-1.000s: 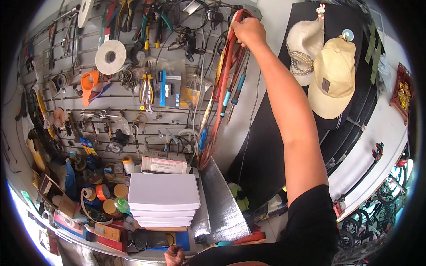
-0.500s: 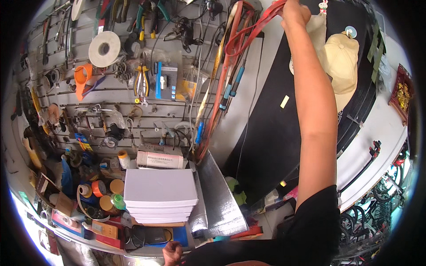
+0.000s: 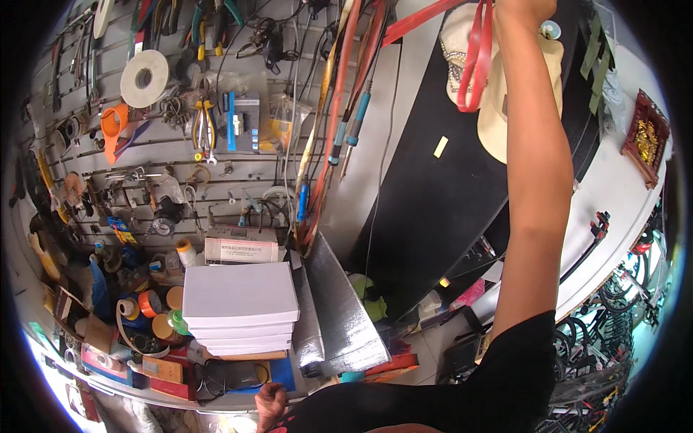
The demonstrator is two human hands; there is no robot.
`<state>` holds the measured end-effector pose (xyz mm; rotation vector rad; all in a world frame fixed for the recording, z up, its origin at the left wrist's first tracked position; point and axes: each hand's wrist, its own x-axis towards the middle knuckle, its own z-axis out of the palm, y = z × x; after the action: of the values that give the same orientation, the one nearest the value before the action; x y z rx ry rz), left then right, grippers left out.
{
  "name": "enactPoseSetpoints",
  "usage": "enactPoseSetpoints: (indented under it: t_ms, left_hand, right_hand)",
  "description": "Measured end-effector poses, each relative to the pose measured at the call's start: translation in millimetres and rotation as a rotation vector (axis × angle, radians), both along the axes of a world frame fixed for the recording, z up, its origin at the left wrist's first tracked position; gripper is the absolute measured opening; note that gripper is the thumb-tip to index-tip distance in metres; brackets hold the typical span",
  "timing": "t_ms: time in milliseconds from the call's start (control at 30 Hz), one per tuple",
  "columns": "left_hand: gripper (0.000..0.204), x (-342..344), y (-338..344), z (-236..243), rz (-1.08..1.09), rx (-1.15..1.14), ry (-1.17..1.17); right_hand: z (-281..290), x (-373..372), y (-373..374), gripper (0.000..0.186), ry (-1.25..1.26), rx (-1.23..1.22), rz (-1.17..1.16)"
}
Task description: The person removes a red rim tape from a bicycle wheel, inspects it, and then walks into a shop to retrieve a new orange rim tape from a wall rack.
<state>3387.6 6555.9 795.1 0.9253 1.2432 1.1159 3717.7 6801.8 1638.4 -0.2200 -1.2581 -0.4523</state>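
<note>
My right hand [image 3: 525,10] is raised at the top of the view, its fingers closed and partly cut off by the edge. A flat red strap [image 3: 476,61] hangs in a loop below it, and a red length runs left toward the long strips [image 3: 345,79] hanging on the tool wall. Behind the loop are a white cap with beads [image 3: 455,50] and a cream cap [image 3: 494,133] against a black panel [image 3: 426,195]. My left hand [image 3: 270,403] is curled into a fist at the bench's front edge; whatever it holds, if anything, is hidden.
A stack of white boxes [image 3: 240,296] stands on the bench beside a silver foil sheet [image 3: 346,317]. Pliers [image 3: 203,126], a tape roll [image 3: 145,78] and other tools hang on the slatted wall. Bicycles [image 3: 613,317] stand at the lower right.
My right hand has moved right with the red strap, drawing it farther from the hanging strips and in front of the caps. My left hand stays in a fist. The view has shifted slightly right.
</note>
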Motion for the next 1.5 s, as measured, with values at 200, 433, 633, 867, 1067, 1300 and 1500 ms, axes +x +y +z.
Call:
enactPoseSetpoints:
  t_ms: [200,433,633,867,1067,1300,1500]
  left_hand:
    - [0.018,-7.8,-0.5,2.0,-0.027,0.023,-0.071]
    - [0.018,-8.3,-10.7,-13.0,-0.035,-0.019,-0.165]
    - [0.011,-3.7,-4.5,107.7,-0.318,0.215,0.024]
    - [0.014,56.9,43.9,236.8,-0.219,0.820,0.212]
    - [0.044,133.9,102.5,350.2,0.056,1.061,0.284]
    - [0.053,224.6,140.9,367.5,-0.218,0.761,0.120]
    - [0.028,184.0,123.0,364.9,-0.230,0.512,0.042]
  right_hand:
    - [3.6,-13.0,-66.5,0.023,-0.080,0.153,0.003]
    - [-29.2,10.2,-69.4,0.015,-0.080,-0.893,0.154]
    - [-157.5,31.7,-70.4,0.012,-0.098,-0.957,0.382]
    - [-233.1,42.4,-85.3,0.030,-0.218,-1.097,0.544]
    - [-260.5,54.7,-97.0,0.033,-0.205,-1.036,0.561]
    - [-287.6,83.0,-109.9,0.031,-0.137,-1.061,0.648]
    - [-345.2,131.7,-119.8,0.032,-0.004,-1.123,0.509]
